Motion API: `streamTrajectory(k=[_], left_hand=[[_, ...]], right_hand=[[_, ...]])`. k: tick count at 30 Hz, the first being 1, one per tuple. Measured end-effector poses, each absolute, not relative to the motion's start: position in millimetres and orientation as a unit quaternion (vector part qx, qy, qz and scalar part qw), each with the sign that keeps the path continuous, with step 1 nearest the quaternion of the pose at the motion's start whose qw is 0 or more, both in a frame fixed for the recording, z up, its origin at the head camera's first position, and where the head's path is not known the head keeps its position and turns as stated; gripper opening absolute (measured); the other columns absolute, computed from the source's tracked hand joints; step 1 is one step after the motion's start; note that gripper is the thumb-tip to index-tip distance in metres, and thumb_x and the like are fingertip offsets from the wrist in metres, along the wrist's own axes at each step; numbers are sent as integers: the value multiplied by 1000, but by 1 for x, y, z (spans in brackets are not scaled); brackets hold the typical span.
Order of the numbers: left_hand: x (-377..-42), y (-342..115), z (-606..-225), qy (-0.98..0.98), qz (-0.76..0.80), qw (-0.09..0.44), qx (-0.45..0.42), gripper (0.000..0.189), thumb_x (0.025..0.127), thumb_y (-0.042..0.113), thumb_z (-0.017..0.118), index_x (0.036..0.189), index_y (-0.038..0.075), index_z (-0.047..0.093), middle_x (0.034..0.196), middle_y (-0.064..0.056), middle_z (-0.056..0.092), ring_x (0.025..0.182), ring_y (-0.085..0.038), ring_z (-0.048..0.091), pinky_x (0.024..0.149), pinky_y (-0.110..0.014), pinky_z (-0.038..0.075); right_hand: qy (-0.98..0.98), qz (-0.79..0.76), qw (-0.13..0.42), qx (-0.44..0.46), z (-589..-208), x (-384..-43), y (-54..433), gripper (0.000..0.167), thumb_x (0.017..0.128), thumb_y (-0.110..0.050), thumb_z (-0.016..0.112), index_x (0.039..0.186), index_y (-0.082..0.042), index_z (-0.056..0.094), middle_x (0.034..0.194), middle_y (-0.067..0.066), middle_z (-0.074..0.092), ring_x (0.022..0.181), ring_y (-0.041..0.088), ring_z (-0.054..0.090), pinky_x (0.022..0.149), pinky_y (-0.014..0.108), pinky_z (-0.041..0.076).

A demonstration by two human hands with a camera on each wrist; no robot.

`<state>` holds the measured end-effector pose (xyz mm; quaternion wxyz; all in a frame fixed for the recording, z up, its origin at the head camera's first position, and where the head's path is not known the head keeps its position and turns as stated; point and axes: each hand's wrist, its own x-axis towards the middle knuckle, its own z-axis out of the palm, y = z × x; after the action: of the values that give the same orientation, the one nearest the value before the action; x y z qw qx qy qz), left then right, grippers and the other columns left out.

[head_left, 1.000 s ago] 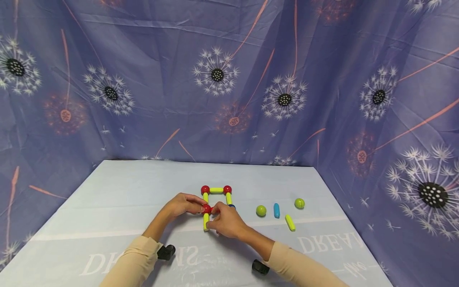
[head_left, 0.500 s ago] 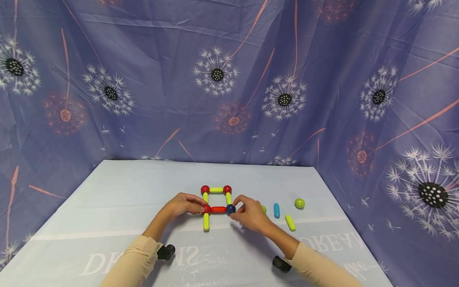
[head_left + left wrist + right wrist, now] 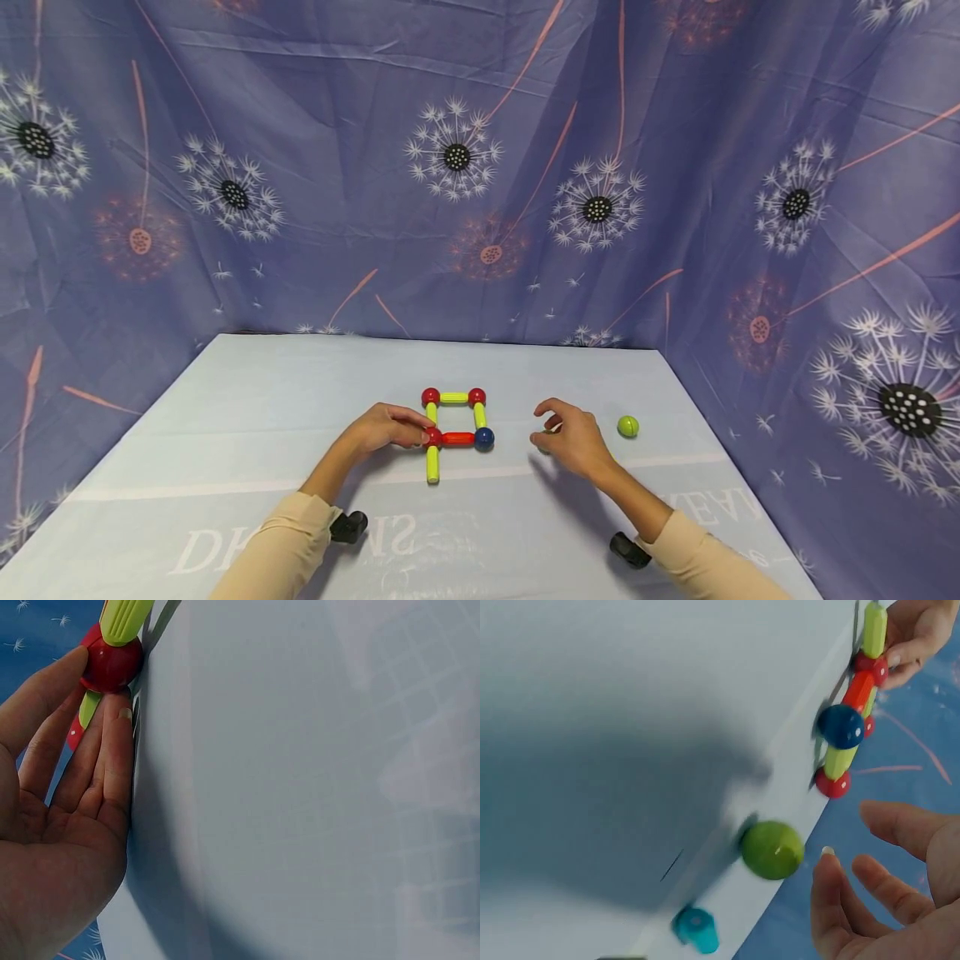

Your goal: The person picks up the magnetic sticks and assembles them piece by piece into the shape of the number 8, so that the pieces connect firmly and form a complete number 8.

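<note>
My left hand (image 3: 386,427) pinches a red ball (image 3: 112,667) between thumb and fingers. That ball is the near left corner of a flat square of balls and rods. A red rod (image 3: 458,438) joins it to a dark blue ball (image 3: 483,439); two more red balls and yellow-green rods form the other sides. From the held ball one yellow-green rod (image 3: 432,465) sticks out toward me. To the right, my right hand (image 3: 576,442) hovers with fingers apart near a loose green ball (image 3: 772,850), mostly hidden by it in the head view. A gap shows between hand and ball.
A second green ball (image 3: 627,427) lies farther right on the pale table cloth (image 3: 300,375). In the right wrist view a light blue rod (image 3: 697,928) lies beyond the nearer green ball. A patterned purple curtain (image 3: 337,167) stands behind and beside the table.
My right hand let go of the red rod, touched the dark blue ball, then moved right to the loose green ball. The red rod and blue ball now show fully. My left hand stays put.
</note>
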<state>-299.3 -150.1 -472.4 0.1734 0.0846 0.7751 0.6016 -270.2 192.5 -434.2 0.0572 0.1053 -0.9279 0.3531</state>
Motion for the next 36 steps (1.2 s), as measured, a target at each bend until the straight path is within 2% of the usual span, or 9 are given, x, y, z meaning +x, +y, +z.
streamTrajectory(k=[9, 17, 26, 36], left_hand=[[-299, -150, -472, 770, 607, 175, 84, 35, 85, 12, 80, 117, -1, 74, 114, -15, 75, 92, -13, 69, 85, -36, 58], [-300, -150, -474, 769, 609, 177, 80, 34, 84, 12, 80, 116, -1, 74, 112, -13, 76, 90, -12, 69, 83, -35, 58], [-301, -149, -475, 770, 608, 182, 64, 33, 83, 12, 82, 113, 3, 76, 109, -8, 77, 90, -11, 70, 81, -31, 58], [-299, -149, -473, 767, 612, 178, 77, 35, 85, 12, 80, 117, -1, 74, 115, -15, 75, 93, -13, 70, 85, -37, 58]], right_hand=[[-942, 317, 64, 92, -445, -274, 207, 32, 79, -12, 83, 109, -11, 72, 99, 16, 75, 77, 19, 68, 73, 42, 52], [-947, 305, 55, 90, -455, -274, 209, 33, 78, -14, 85, 108, -10, 72, 92, 11, 75, 81, 24, 68, 70, 40, 52], [-944, 310, 60, 92, -461, -275, 206, 27, 76, -8, 85, 99, -12, 71, 86, 8, 75, 76, 21, 67, 65, 35, 51], [-939, 321, 28, 123, -461, -267, 182, 26, 77, -13, 85, 99, -16, 70, 90, 5, 76, 82, 20, 69, 67, 35, 52]])
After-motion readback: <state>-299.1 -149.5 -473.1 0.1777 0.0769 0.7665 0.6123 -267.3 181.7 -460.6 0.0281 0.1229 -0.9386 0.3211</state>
